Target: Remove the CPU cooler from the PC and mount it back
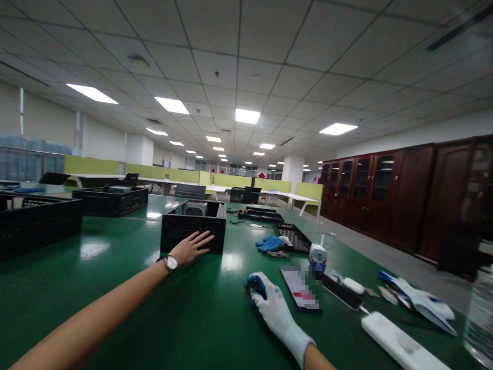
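Observation:
My bare left hand (191, 248), a watch (171, 263) at its wrist, lies with fingers spread against the near side of a black computer case (184, 226). A grey power supply unit (195, 207) shows inside the top of that case. My right hand (269, 297) wears a white glove with blue palm and fingertips. Its fingers are curled just above the green table; something dark may sit between them, but I cannot make it out. Closest to it, on its right, lies a phone (298, 289) with its screen lit.
More black cases (111, 201) stand on the left of the green table (154, 318). Behind my right hand lie a blue glove (269, 243), a black perforated panel (292, 236) and a drink carton (318, 256). A dark phone (342, 291), white power strip (400, 339) and clear bottle (479, 318) lie right.

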`<action>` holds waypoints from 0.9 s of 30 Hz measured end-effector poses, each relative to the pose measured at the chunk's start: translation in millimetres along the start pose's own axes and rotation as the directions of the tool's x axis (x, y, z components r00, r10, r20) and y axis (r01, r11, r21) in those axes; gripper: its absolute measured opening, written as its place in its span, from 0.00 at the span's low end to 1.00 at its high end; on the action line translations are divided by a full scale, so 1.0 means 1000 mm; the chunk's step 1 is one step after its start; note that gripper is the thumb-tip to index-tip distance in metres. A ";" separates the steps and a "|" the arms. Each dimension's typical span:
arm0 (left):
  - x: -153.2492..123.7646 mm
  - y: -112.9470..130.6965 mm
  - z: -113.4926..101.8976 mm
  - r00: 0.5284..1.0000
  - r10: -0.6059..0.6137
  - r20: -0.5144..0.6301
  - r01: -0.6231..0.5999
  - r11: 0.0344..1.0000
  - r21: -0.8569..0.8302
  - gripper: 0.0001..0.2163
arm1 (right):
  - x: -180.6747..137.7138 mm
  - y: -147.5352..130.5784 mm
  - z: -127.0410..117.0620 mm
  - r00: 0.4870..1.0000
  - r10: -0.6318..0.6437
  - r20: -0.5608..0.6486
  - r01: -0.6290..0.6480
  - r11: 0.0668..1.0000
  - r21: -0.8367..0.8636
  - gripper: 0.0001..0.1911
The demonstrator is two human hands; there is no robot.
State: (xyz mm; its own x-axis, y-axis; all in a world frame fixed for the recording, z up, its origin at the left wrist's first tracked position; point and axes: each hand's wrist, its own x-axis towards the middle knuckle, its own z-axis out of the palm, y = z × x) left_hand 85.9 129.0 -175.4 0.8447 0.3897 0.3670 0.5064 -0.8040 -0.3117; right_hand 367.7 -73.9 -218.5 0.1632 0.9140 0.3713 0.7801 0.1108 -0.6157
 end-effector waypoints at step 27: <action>-0.141 0.115 -0.047 0.903 -0.426 0.052 0.406 0.810 -0.424 0.29 | 0.006 -0.096 0.092 0.971 -0.214 0.103 0.207 0.975 0.081 0.12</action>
State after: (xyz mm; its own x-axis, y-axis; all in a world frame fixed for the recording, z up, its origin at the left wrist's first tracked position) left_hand 16.8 -39.4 -222.3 0.5566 0.7175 0.4187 0.6790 -0.6833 0.2683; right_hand 238.3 -43.4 -221.2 -0.0708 0.9042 0.4213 0.7453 0.3286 -0.5800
